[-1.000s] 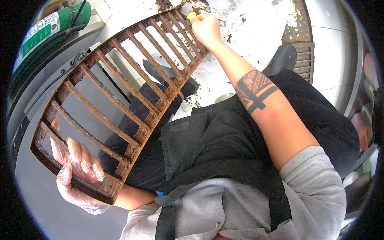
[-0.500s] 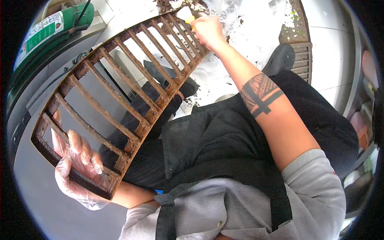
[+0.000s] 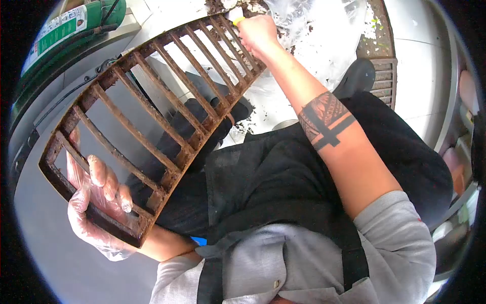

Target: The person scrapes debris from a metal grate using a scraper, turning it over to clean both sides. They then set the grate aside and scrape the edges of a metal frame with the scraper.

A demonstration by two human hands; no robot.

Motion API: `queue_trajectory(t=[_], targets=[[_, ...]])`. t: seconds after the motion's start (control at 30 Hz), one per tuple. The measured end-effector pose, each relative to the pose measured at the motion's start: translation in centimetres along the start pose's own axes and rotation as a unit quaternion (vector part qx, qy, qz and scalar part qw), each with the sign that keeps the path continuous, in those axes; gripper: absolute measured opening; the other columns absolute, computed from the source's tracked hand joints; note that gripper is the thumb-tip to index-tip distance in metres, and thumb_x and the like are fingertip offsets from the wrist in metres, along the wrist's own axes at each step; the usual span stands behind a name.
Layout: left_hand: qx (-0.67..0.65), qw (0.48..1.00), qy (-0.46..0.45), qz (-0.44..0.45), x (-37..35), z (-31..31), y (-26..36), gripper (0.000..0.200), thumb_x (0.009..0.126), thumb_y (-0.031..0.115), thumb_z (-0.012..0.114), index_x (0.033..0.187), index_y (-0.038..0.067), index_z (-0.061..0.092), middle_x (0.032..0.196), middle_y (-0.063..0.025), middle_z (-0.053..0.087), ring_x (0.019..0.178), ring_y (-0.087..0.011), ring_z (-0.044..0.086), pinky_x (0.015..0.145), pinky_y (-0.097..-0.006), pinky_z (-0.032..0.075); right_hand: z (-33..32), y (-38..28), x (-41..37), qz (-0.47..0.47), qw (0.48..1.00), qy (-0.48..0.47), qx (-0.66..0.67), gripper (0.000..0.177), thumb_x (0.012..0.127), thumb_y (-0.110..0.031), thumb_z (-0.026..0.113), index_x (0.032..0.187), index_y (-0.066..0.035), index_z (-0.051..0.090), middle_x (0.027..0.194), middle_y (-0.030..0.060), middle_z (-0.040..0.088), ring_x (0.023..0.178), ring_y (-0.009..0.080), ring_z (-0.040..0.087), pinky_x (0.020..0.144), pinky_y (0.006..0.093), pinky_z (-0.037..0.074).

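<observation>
Clearly, slipping is the main danger: the left hand (image 3: 104, 187) has its gloved fingers wrapped around one end of the grate (image 3: 177, 104), and the loose plastic could slide on the crusted metal if the far end were pressed hard. The right hand (image 3: 259, 34) is closed around the scraper (image 3: 235, 15), whose blade is at the far rim, though I cannot tell whether it touches. Should it skid off, the bare knuckles could scrape a rough bar. The grate slants across above the legs, so if it twisted free it could drop on the near shoe (image 3: 239, 109). Loose flakes (image 3: 247, 6) might also scatter past the plastic (image 3: 326, 48).

Counted: two hands, one glove, one scraper, one grate held with roughly eleven bars, crowded at the far end, one other slatted piece (image 3: 383, 76) on the floor, two shoes, one green canister (image 3: 96, 16)
</observation>
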State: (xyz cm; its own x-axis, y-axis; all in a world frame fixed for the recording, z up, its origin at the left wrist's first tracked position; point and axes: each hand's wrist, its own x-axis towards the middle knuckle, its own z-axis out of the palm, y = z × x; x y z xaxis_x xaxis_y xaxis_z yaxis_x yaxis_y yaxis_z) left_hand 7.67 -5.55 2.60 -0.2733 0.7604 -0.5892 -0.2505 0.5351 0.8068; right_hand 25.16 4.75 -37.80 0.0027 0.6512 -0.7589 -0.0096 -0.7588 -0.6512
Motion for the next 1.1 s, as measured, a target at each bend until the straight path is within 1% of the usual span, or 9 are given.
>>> queue_trajectory(t=[0.23, 0.33, 0.43, 0.5, 0.6, 0.7, 0.77, 0.93, 1.1], targets=[[-0.006, 1.0, -0.01, 0.006, 0.0, -0.4, -0.4, 0.091, 0.089, 0.014, 0.057, 0.164, 0.004, 0.006, 0.097, -0.0125, 0.05, 0.075, -0.0186, 0.055, 0.058, -0.0345, 0.058, -0.8, -1.7, -0.2, 0.152, 0.966, -0.092, 0.19, 0.015, 0.099, -0.013, 0.052, 0.098, 0.001, 0.058, 0.077, 0.0104, 0.061, 0.055, 0.0162, 0.054, 0.041, 0.0276, 0.037], [-0.004, 1.0, -0.006, -0.001, 0.0, -1.0, -0.5, 0.086, 0.09, 0.017, 0.056, 0.163, 0.005, 0.013, 0.097, -0.0117, 0.05, 0.075, -0.0181, 0.055, 0.058, -0.0348, 0.058, -1.5, 1.0, 1.0, 0.258, 0.826, -0.245, 0.438, 0.019, 0.103, -0.017, 0.045, 0.109, 0.0, 0.052, 0.085, 0.0103, 0.059, 0.059, 0.0148, 0.052, 0.042, 0.0237, 0.036], [-0.01, 1.0, 0.02, 0.01, -0.1, -0.9, -0.7, 0.082, 0.09, 0.018, 0.055, 0.162, 0.005, 0.018, 0.096, -0.0115, 0.05, 0.075, -0.0179, 0.056, 0.058, -0.035, 0.058, -2.4, 1.1, 0.6, 0.251, 0.736, -0.221, 0.589, 0.02, 0.104, -0.018, 0.045, 0.109, 0.0, 0.051, 0.086, 0.0104, 0.059, 0.058, 0.0147, 0.052, 0.042, 0.0235, 0.035], [0.0, 1.0, 0.019, 0.01, -0.3, -1.1, -0.7, 0.079, 0.091, 0.019, 0.055, 0.161, 0.005, 0.022, 0.097, -0.0115, 0.05, 0.075, -0.018, 0.056, 0.058, -0.0353, 0.058, -2.7, -0.3, -0.2, 0.263, 0.757, -0.192, 0.567, 0.02, 0.104, -0.019, 0.046, 0.107, 0.0, 0.053, 0.082, 0.009, 0.058, 0.058, 0.0143, 0.051, 0.042, 0.0253, 0.036], [0.0, 1.0, 0.004, 0.01, -0.3, -1.5, -0.9, 0.078, 0.091, 0.019, 0.055, 0.16, 0.005, 0.023, 0.097, -0.0114, 0.05, 0.074, -0.0175, 0.055, 0.059, -0.0349, 0.058, -3.1, -2.5, -2.1, 0.076, 0.991, -0.026, 0.107, 0.024, 0.099, -0.022, 0.057, 0.091, 0.0, 0.063, 0.071, 0.0071, 0.061, 0.053, 0.0144, 0.054, 0.044, 0.03, 0.042], [-0.008, 1.0, 0.014, 0.004, -0.3, -1.2, -0.8, 0.076, 0.091, 0.02, 0.055, 0.16, 0.005, 0.024, 0.097, -0.0115, 0.05, 0.073, -0.017, 0.055, 0.059, -0.0346, 0.058, -4.6, -3.4, -2.5, -0.071, 0.987, -0.03, -0.141, 0.027, 0.096, -0.024, 0.062, 0.084, 0.0, 0.066, 0.07, 0.0069, 0.063, 0.052, 0.013, 0.057, 0.046, 0.0302, 0.045], [-0.006, 0.999, 0.031, 0.007, -0.3, -1.0, -0.9, 0.076, 0.091, 0.021, 0.055, 0.159, 0.004, 0.025, 0.096, -0.0116, 0.051, 0.072, -0.0166, 0.055, 0.058, -0.0343, 0.058, -4.5, -3.3, -2.3, -0.076, 0.978, -0.027, -0.192, 0.029, 0.093, -0.027, 0.067, 0.083, 0.0, 0.067, 0.07, 0.0118, 0.067, 0.061, 0.0207, 0.066, 0.055, 0.0362, 0.052], [-0.001, 1.0, 0.018, 0.014, -0.1, -1.2, -1.0, 0.077, 0.091, 0.022, 0.055, 0.159, 0.003, 0.024, 0.097, -0.012, 0.051, 0.072, -0.0166, 0.055, 0.057, -0.0333, 0.059, -3.1, -0.4, -0.6, -0.386, 0.845, 0.056, -0.367, 0.029, 0.092, -0.029, 0.065, 0.095, -0.001, 0.07, 0.085, 0.0236, 0.07, 0.087, 0.0445, 0.069, 0.081, 0.0519, 0.055], [0.0, 1.0, 0.008, 0.008, 0.0, -1.1, -1.0, 0.08, 0.091, 0.021, 0.054, 0.161, 0.002, 0.021, 0.096, -0.012, 0.05, 0.073, -0.0165, 0.056, 0.056, -0.0328, 0.059, -2.2, 1.0, -0.2, -0.323, 0.849, 0.054, -0.414, 0.03, 0.097, -0.032, 0.059, 0.095, -0.004, 0.07, 0.093, 0.0206, 0.071, 0.088, 0.0434, 0.069, 0.082, 0.0527, 0.054]])
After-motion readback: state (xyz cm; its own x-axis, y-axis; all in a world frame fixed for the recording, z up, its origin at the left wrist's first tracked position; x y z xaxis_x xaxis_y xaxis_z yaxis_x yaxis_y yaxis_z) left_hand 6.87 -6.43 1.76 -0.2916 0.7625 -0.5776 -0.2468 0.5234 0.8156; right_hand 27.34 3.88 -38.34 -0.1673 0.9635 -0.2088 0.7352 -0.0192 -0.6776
